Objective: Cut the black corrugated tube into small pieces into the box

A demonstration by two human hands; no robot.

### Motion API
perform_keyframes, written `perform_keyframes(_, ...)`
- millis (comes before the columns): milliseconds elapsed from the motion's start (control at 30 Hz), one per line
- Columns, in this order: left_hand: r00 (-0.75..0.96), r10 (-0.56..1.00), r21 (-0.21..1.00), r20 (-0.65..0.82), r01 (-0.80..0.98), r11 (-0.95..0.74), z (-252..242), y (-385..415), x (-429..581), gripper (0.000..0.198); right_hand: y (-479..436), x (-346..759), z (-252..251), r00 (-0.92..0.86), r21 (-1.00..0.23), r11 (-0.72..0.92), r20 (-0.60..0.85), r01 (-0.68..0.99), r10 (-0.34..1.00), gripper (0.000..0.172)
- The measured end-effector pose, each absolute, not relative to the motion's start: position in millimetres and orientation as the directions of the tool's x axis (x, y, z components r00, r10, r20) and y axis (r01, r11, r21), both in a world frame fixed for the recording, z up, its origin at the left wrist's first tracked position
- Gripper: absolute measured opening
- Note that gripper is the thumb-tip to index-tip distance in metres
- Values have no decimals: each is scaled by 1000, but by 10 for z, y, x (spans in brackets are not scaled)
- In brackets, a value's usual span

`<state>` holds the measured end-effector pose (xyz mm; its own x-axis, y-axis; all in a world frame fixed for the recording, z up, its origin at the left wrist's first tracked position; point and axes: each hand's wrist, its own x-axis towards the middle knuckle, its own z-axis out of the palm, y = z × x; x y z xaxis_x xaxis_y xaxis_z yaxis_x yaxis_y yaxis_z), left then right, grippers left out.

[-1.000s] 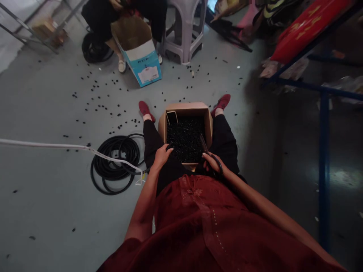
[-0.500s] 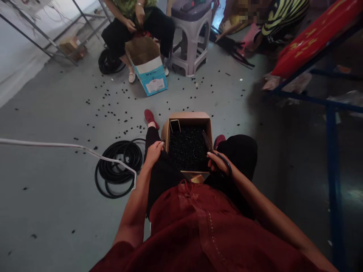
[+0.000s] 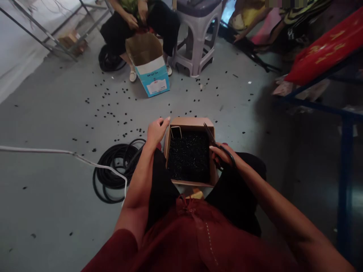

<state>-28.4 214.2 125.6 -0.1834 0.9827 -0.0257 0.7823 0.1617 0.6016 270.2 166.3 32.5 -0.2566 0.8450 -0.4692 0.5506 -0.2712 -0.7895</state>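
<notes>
Grey concrete floor (image 3: 56,105) fills my view, littered with small black bits that lie thickest toward its far edge. Close to the near edge, a brown cardboard box (image 3: 189,121) sits between the black-trousered legs of the person wearing the camera. It is packed with small black pieces (image 3: 188,158), and a thin light-edged rectangle (image 3: 176,131) stands upright in its far left corner; I cannot make out what that is. The left hand (image 3: 155,130) reaches to that same corner, fingers stretched forward and touching the rim. I cannot tell whether its grip has closed on the cardboard or only rests against it. The right hand (image 3: 224,153) is at the box's right wall with its grip clamped on a pair of dark scissors (image 3: 210,135), fingers through the handle loop and blades pointing away over the right rim. Just left of the left leg lies a coil of black hose (image 3: 113,173), and a white cable (image 3: 56,152) runs in from the floor's left edge and drops across it. Well apart, at the far side, an open blue and white carton (image 3: 151,71) leans in front of a seated person whose hand (image 3: 132,22) rests on a knee. A pale plastic stool (image 3: 198,37) stands just beside them. Along the right edge runs a blue metal rack (image 3: 347,151) with a red bundle (image 3: 326,49) lying on it.
</notes>
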Motion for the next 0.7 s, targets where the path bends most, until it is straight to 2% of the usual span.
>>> perform_keyframes(67, -161, 985, 600, -64, 783, 167, 1138, 2303, -284, 45, 2075, 2696, 169, -267, -688, -106, -414, 718, 870, 38)
perform_keyframes(133, -141, 986, 614, -91, 772, 167, 1004, 2450, -302, 44, 2498, 2738, -29, -210, -490, 2, -371, 871, 905, 35)
perform_keyframes(233, -120, 983, 641, -143, 745, 184, 786, 2637, -312, 39, 3033, 2867, -379, -104, -305, -46, -457, 951, 883, 42)
perform_keyframes(333, -97, 971, 640, -219, 737, 218, 594, 2785, -241, 32, 3353, 2978, -724, -32, -230, -95, -493, 968, 869, 48)
perform_keyframes(433, -51, 966, 618, -252, 760, 201, 487, 2898, -79, 28, 3491, 2950, -965, -48, -202, -57, -477, 978, 877, 53)
perform_keyframes(533, 35, 960, 610, -278, 778, 149, 470, 2964, 100, 28, 3569, 2760, -1080, -159, -235, 49, -476, 971, 865, 51)
perform_keyframes(700, 137, 930, 602, -341, 792, 104, 518, 2973, 210, 27, 3733, 2347, -1217, -306, -111, 285, -330, 952, 893, 45)
